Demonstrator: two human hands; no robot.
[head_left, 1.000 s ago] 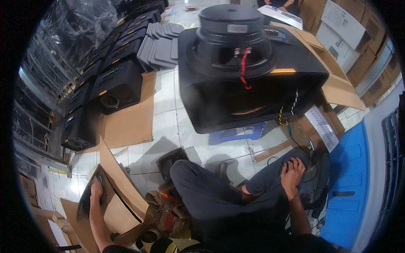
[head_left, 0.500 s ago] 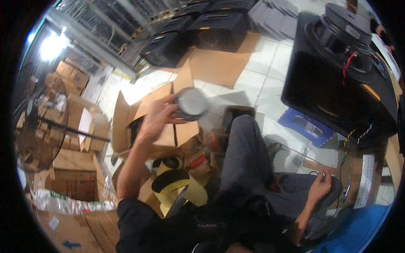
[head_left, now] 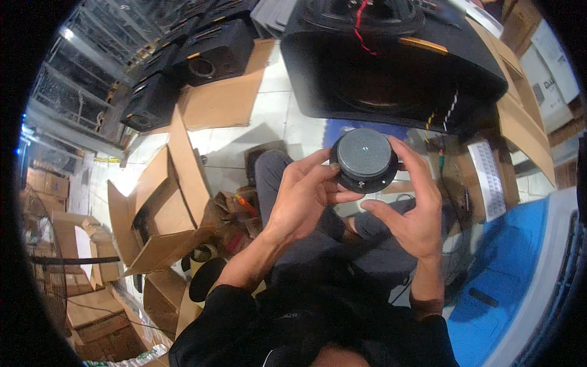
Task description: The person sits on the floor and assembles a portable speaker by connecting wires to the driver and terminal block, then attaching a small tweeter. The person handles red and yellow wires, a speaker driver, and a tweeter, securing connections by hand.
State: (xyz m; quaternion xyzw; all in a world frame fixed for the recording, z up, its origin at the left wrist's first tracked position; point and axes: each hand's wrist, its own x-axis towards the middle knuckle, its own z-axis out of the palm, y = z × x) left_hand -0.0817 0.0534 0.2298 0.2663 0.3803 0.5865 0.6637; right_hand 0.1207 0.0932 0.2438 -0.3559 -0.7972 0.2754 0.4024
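Disc point(head_left: 365, 153): round, grey top on a black flange; held up above the seated person's knees, at 2 o'clock from view centre.
Left hand point(head_left: 302, 199): pinching the disc at its 7 to 10 o'clock edge, thumb near the flange.
Right hand point(head_left: 419, 208): fingers spread at the disc's 2 to 3 o'clock edge, thumb off it, below; fingertip contact, cannot tell.
Big cabinet point(head_left: 385, 76): black, at 1 o'clock; red wire point(head_left: 359, 30) hanging at its top.
Small cabinets point(head_left: 217, 55): black, 11 o'clock, near brown cardboard.
Carton point(head_left: 160, 180): flaps up, between 8 and 9 o'clock.
Sheet point(head_left: 487, 183): white, printed, 3 o'clock.
Panel point(head_left: 507, 263): blue, 4 o'clock.
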